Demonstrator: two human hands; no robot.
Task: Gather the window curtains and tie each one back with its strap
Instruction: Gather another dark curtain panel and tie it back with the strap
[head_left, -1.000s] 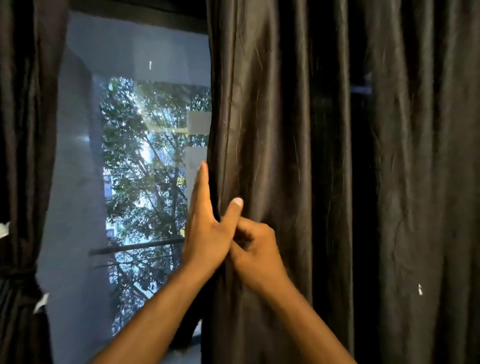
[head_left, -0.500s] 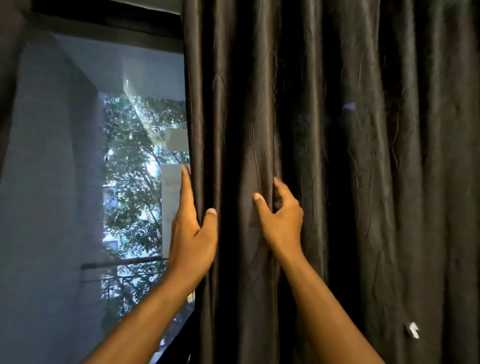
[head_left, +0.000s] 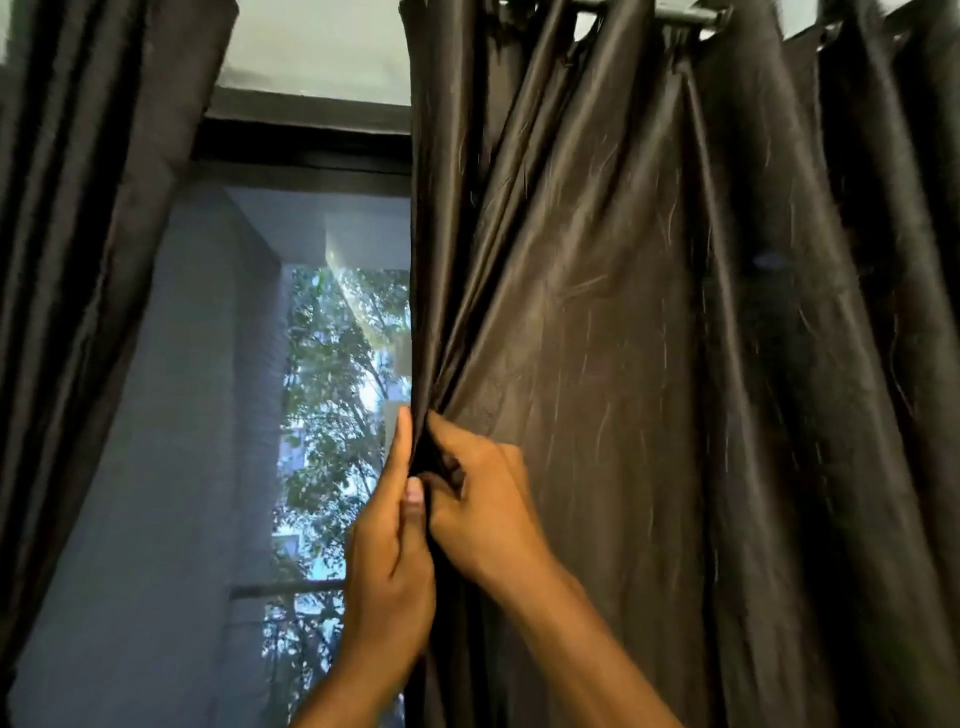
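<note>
A dark brown satin curtain (head_left: 649, 364) hangs from a metal rod (head_left: 675, 10) and fills the right two thirds of the head view. My left hand (head_left: 389, 571) grips its left edge, fingers behind the cloth and thumb in front. My right hand (head_left: 483, 509) sits right beside it and pinches a bunch of folds, so creases fan up and to the right from the grip. A second dark curtain (head_left: 88, 260) hangs at the far left, narrowing toward the bottom. No strap shows anywhere.
Between the curtains the window glass (head_left: 337, 415) shows green trees and a grey outside wall (head_left: 197, 467). A black window frame (head_left: 301, 140) runs across the top under a pale wall strip.
My right hand has moved left from the middle of the curtain, dragging folds over to my left hand at the edge. The view has tilted up, bringing the rod into sight.
</note>
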